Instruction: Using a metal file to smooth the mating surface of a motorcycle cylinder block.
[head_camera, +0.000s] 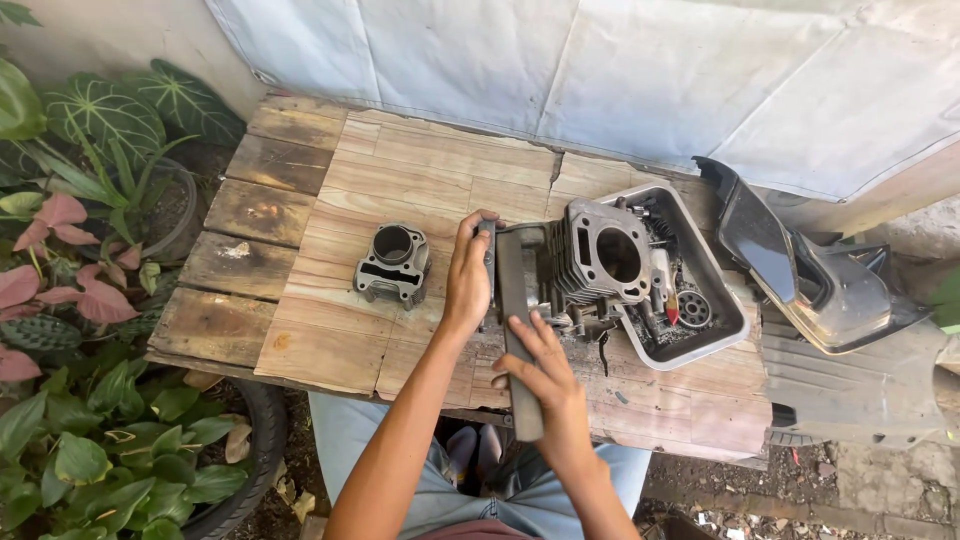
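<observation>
The weathered wooden pallet table (300, 260) carries my finned grey metal engine cylinder (600, 260), propped on the rim of a grey metal tray near the right edge. My right hand (545, 385) grips a long flat grey bar (515, 320) against it and my left hand (468, 275) clasps the bar's top. If the bar slips, I judge the cylinder could tip into the tray.

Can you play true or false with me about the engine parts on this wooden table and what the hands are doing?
1. Both hands hold the long grey bar. True: the left hand grips its top and the right hand its lower part.
2. The small engine cylinder sits inside the metal tray. False: it stands alone on the wooden table, left of the hands.
3. The big finned cylinder lies on its side, bore showing. True.
4. Leafy plants grow right of the table. False: they are on its left.
5. A brush lies in the tray. True: the brush has a red handle.
</observation>
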